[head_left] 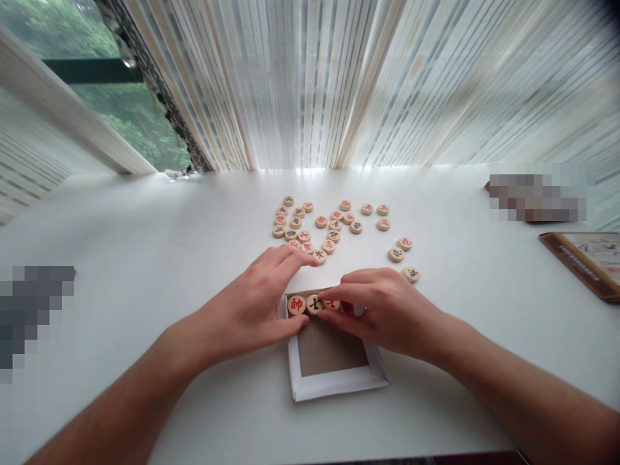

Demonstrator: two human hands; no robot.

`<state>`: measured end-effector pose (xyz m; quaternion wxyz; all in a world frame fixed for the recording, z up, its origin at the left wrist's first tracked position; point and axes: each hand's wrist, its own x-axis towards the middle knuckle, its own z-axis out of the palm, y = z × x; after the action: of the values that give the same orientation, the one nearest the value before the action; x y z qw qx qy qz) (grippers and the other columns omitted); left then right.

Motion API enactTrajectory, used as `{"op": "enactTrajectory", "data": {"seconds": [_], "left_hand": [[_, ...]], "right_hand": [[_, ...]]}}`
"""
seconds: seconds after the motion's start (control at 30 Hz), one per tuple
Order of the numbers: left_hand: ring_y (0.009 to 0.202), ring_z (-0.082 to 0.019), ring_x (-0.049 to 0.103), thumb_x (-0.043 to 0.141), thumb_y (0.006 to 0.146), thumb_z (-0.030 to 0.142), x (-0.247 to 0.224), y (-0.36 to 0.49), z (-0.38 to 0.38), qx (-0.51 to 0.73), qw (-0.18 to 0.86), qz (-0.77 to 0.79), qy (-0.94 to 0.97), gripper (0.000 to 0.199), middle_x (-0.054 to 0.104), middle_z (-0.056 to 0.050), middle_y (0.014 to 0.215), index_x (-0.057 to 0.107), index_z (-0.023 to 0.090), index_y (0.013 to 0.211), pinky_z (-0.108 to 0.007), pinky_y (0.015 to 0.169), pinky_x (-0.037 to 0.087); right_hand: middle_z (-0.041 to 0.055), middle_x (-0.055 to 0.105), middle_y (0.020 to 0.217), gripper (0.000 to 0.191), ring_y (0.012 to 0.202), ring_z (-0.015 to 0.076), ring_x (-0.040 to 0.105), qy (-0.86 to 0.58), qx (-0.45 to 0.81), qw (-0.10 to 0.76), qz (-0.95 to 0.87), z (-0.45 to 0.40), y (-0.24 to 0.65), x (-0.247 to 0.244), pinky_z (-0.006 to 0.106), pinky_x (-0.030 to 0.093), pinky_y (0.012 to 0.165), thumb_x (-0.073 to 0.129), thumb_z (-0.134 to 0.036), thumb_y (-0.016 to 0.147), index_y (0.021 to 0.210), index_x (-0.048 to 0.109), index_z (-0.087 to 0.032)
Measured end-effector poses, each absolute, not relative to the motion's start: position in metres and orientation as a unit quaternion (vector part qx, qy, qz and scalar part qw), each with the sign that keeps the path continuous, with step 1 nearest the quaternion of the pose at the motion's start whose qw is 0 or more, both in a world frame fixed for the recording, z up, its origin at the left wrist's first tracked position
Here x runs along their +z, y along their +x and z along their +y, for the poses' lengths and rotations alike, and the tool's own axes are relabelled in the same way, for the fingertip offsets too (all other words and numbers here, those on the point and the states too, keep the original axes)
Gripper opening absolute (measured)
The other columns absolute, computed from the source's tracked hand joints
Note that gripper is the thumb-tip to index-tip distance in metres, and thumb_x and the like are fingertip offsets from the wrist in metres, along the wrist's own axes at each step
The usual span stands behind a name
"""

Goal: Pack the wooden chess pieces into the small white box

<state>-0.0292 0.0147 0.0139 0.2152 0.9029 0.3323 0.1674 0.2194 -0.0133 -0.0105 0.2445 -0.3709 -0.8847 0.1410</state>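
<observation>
An open white cardboard box [339, 385] with a brown bottom lies in front of me. Along its far wall stand a red-marked Chinese chess piece [296, 305], a black-marked piece [314, 305] and another red-marked piece [332, 303], side by side. My right hand [382, 307] has thumb and index finger closed around the rightmost piece, partly hiding it. My left hand [261, 294] is at the box's left edge, fingers apart; its thumb is by the first piece, and its index fingertip is just above a loose black-marked piece [319, 256].
Several loose chess pieces [334, 225] are scattered on the white table [232, 213] beyond the box. A few lie farther right, one near my right hand [411, 274]. A brown-edged printed item [586, 265] lies at the far right. Striped curtains [310, 84] hang behind.
</observation>
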Motion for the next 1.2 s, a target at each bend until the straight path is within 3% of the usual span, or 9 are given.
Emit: {"op": "enactTrajectory", "data": {"seconds": [0.13,0.27,0.4,0.63,0.83,0.93,1.07,1.2], "left_hand": [[0.141,-0.033,0.056,0.079,0.084,0.019,0.012,-0.024,0.012,0.171,0.223,0.334,0.899,0.058,0.063,-0.012,0.143,0.057,0.024,0.137,-0.051,0.122,0.047],[0.136,-0.033,0.058,0.078,0.083,0.017,0.007,-0.018,0.010,0.174,0.216,0.341,0.898,0.060,0.064,-0.014,0.140,0.057,0.019,0.139,-0.051,0.119,0.049],[0.137,-0.033,0.057,0.079,0.082,0.017,0.006,-0.017,0.008,0.178,0.213,0.340,0.898,0.061,0.064,-0.015,0.141,0.057,0.017,0.140,-0.049,0.119,0.049],[0.137,-0.034,0.061,0.083,0.083,0.034,0.013,-0.025,0.017,0.231,0.196,0.335,0.892,0.065,0.066,-0.016,0.142,0.058,0.017,0.140,-0.050,0.119,0.049],[0.098,-0.024,0.077,0.064,0.097,0.031,0.006,-0.036,0.039,0.369,0.153,0.446,0.801,0.019,0.081,-0.007,0.107,0.073,0.019,0.109,-0.039,0.094,0.061],[0.084,-0.021,0.076,0.062,0.096,0.027,-0.002,-0.038,0.046,0.395,0.136,0.489,0.765,0.018,0.082,-0.005,0.093,0.077,0.018,0.096,-0.034,0.085,0.061],[0.077,-0.019,0.075,0.062,0.094,0.025,-0.009,-0.035,0.048,0.380,0.138,0.494,0.770,0.018,0.083,-0.004,0.089,0.079,0.018,0.092,-0.029,0.074,0.059],[0.074,-0.019,0.074,0.063,0.092,0.023,-0.012,-0.032,0.048,0.372,0.145,0.480,0.781,0.018,0.083,-0.004,0.088,0.080,0.019,0.088,-0.028,0.069,0.056]], "right_hand": [[0.0016,0.073,0.072,0.012,0.061,0.0141,0.062,-0.373,0.137,0.223,-0.890,-0.013,0.223,-0.003,0.027,0.038,0.060,0.076,-0.023,0.095,0.102,0.084,-0.019],[0.0009,0.073,0.071,0.011,0.058,0.0138,0.061,-0.387,0.135,0.176,-0.895,-0.012,0.228,0.007,0.027,0.034,0.057,0.083,-0.018,0.086,0.097,0.086,-0.020],[0.0015,0.073,0.071,0.010,0.058,0.0147,0.061,-0.390,0.135,0.162,-0.896,-0.010,0.227,0.007,0.027,0.032,0.056,0.080,-0.015,0.088,0.094,0.086,-0.020],[0.0015,0.074,0.072,0.012,0.059,0.0151,0.062,-0.388,0.144,0.175,-0.894,-0.010,0.226,0.006,0.028,0.033,0.057,0.077,-0.015,0.090,0.096,0.086,-0.020],[0.0006,0.075,0.073,0.012,0.061,0.0131,0.064,-0.378,0.179,0.221,-0.881,-0.008,0.229,0.010,0.027,0.041,0.063,0.072,-0.017,0.095,0.091,0.083,-0.017],[0.0003,0.075,0.072,0.016,0.060,0.0116,0.062,-0.392,0.177,0.274,-0.860,-0.004,0.230,0.007,0.025,0.041,0.061,0.069,-0.021,0.098,0.087,0.081,-0.017],[0.0004,0.075,0.073,0.016,0.059,0.0116,0.058,-0.454,0.174,0.322,-0.812,0.004,0.230,0.002,0.025,0.042,0.059,0.068,-0.021,0.097,0.089,0.081,-0.018],[0.0027,0.079,0.080,0.016,0.064,0.0148,0.061,-0.523,0.167,0.298,-0.780,0.014,0.221,0.006,0.027,0.045,0.063,0.071,-0.028,0.097,0.096,0.084,-0.018]]}}
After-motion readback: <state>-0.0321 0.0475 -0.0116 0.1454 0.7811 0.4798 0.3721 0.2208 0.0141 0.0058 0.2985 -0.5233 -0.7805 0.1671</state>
